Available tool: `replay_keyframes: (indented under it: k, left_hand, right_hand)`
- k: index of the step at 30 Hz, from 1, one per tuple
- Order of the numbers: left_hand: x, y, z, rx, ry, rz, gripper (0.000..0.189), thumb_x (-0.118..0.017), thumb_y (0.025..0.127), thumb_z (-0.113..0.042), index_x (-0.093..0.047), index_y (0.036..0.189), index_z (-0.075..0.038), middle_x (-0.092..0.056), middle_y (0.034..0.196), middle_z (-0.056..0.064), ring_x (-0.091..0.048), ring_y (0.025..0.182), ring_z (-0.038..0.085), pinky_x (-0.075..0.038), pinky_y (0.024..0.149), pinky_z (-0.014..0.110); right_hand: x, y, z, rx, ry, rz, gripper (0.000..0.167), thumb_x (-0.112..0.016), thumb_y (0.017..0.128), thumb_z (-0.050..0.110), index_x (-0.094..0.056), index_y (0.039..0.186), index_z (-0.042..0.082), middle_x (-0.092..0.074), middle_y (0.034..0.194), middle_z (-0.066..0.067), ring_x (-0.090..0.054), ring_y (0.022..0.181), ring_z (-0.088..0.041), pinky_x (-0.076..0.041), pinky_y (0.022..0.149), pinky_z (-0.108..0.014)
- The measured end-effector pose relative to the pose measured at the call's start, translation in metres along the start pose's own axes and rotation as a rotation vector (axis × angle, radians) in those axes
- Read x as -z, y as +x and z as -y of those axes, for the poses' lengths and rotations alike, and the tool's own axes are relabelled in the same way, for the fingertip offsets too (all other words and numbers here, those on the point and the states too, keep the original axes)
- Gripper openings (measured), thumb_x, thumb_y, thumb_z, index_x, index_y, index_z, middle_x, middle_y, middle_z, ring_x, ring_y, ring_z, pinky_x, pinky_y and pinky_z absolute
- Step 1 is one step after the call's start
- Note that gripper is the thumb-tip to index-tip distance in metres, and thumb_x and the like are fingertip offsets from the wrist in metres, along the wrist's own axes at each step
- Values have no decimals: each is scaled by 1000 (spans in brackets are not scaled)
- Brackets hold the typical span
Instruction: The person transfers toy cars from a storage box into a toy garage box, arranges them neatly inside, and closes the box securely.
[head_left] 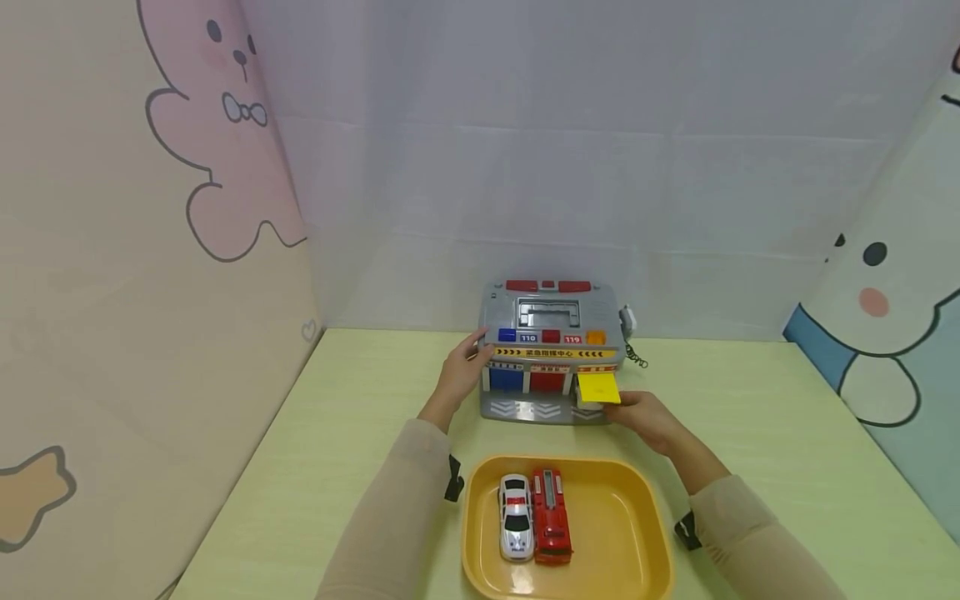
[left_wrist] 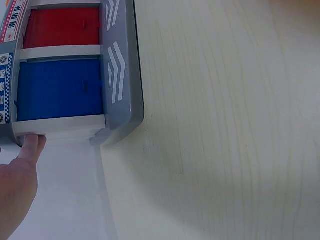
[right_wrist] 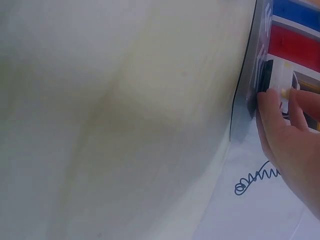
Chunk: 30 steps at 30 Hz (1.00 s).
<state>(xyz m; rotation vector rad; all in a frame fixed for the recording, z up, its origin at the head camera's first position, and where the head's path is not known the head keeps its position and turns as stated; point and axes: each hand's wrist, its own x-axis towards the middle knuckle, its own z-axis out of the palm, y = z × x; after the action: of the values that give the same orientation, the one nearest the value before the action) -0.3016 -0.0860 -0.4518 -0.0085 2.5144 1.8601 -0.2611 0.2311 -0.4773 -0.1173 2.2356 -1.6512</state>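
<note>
A grey toy emergency station [head_left: 543,408] stands on the table against the back wall, with blue and red garage doors shut and its yellow door [head_left: 598,387] raised on the right. My left hand [head_left: 459,375] rests against the station's left side; in the left wrist view, straight fingers [left_wrist: 31,149] touch the white side wall. At the right bay, beneath the yellow door, my right hand [head_left: 648,418] pinches a white toy vehicle [right_wrist: 281,75] between thumb and fingers. Much of that vehicle is hidden by the hand and door, so its kind is unclear.
In front of the station sits a yellow tray [head_left: 622,467] holding a white police car [head_left: 516,533] and a red fire truck [head_left: 552,525] side by side. A small handset [head_left: 628,321] with a coiled cord [head_left: 636,358] hangs on the station's right side.
</note>
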Motion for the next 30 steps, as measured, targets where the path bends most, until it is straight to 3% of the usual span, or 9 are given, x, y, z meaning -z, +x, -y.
replay_keyframes:
  k: [13, 21, 30]
  left_hand:
    - [0, -3, -3, 10, 0, -2, 48, -55, 101, -34, -46, 147, -24, -46, 145, 15, -44, 131, 35, -41, 103, 50]
    - [0, -3, -3, 9, 3, -5, 48, -56, 100, -34, -46, 147, -24, -46, 145, 15, -44, 131, 34, -41, 103, 50]
    - [0, -3, -3, 17, 9, -3, 48, -56, 100, -35, -46, 147, -25, -45, 146, 14, -44, 131, 34, -41, 103, 50]
  right_hand:
    - [1, 1, -5, 40, 18, 11, 46, -56, 98, 7, -44, 131, -22, -50, 131, -33, -47, 120, -42, -38, 103, -54]
    - [-3, 1, -2, 47, -59, -21, 42, -55, 95, 2, -46, 128, -23, -53, 128, -34, -50, 117, -42, -41, 100, -55]
    - [-1, -4, 1, 36, -29, 43, 56, -53, 91, -7, -29, 139, -22, -46, 133, -38, -45, 123, -48, -44, 99, -51]
